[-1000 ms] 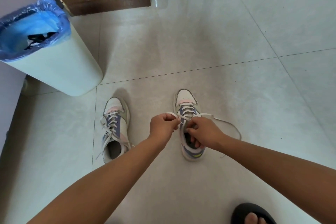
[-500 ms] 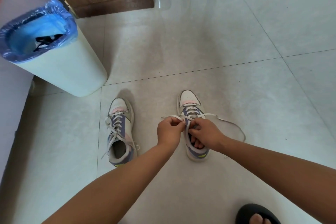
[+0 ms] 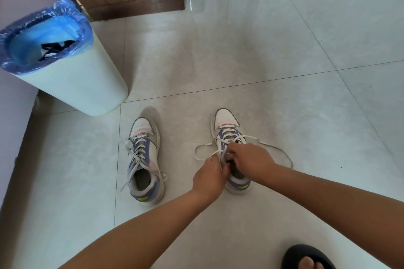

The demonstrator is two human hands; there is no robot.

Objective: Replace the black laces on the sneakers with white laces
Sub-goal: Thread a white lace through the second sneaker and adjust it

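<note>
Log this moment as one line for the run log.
step: threading white lace on right sneaker | left hand pinches lace | right hand at eyelets | left sneaker laced

Two white, purple and pink sneakers are seen standing side by side on a pale grey tiled floor (image 3: 251, 54). The left sneaker (image 3: 145, 159) is laced with a white lace, its ends lying loose. The right sneaker (image 3: 229, 135) is bent over by both hands: its white lace (image 3: 201, 148) is pinched by the left hand (image 3: 208, 176), while the right hand (image 3: 249, 159) is curled at the tongue. A white bin with a blue plastic liner (image 3: 65, 76) holds black laces (image 3: 54, 48). A black sandal (image 3: 306, 256) is worn at lower right.
</note>
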